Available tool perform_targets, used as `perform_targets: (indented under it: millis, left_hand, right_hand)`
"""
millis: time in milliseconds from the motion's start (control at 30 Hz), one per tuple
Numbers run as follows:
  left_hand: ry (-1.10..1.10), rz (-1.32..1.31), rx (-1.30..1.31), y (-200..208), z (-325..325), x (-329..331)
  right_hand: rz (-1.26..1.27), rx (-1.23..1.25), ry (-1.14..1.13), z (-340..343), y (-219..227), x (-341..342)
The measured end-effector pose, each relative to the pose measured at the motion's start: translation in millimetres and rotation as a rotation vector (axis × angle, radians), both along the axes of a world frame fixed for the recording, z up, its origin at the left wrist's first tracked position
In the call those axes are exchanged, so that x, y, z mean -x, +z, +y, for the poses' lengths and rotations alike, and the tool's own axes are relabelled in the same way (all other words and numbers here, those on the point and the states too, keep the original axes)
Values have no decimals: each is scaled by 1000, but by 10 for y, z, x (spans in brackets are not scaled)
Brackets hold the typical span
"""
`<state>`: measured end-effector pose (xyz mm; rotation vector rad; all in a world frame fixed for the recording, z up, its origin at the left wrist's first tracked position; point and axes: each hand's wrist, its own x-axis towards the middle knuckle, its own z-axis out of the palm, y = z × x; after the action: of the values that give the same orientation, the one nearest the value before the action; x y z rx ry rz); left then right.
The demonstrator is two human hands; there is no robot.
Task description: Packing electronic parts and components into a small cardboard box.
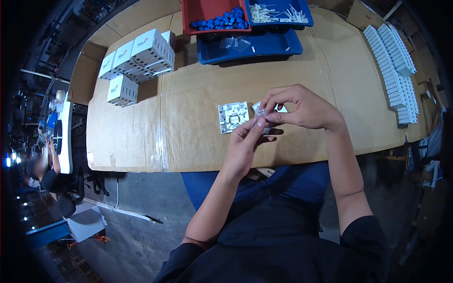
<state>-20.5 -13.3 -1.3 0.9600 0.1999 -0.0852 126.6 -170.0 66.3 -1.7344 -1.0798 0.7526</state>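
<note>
A small clear plastic bag (260, 112) is pinched between my two hands above the cardboard-covered table. My left hand (247, 140) grips its lower part between thumb and fingers. From the right, my right hand (302, 109) closes its fingertips on the bag's upper end. What the bag contains is too small to make out. Just left of my hands, a square white plate (233, 117) with grey and white molded details lies flat on the cardboard. Behind my fingers a second white piece (282, 109) shows in part, mostly covered by my right hand.
At the far side stand a red bin (215, 31) of blue plastic parts, a blue bin (279, 23) of white sticks and a lower blue bin (250, 59) with clear bags. White boxes (123, 89) are stacked left, white units (391, 70) right. Another person (51, 165) works far left.
</note>
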Motion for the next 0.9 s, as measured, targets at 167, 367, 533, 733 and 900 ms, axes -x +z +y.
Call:
perform_targets:
  millis: [167,367,533,733,900]
  left_hand:
    - [8,-130,-218,-18,25,-7]
    - [58,-73,-388,-142,22,5]
    - [406,-125,-367,47,-40,-40]
    - [439,-147,-375,-42,44,-10]
    - [470,-151,-370,-40,43,11]
  right_hand:
    - [334,76,-205,19,27,109]
    - [289,-357,-327,69,-260,304]
    - [303,-383,-446,129,-267,483]
    - [407,-485,-547,221,-300,572]
    - [394,-357,-573,109,-526,600]
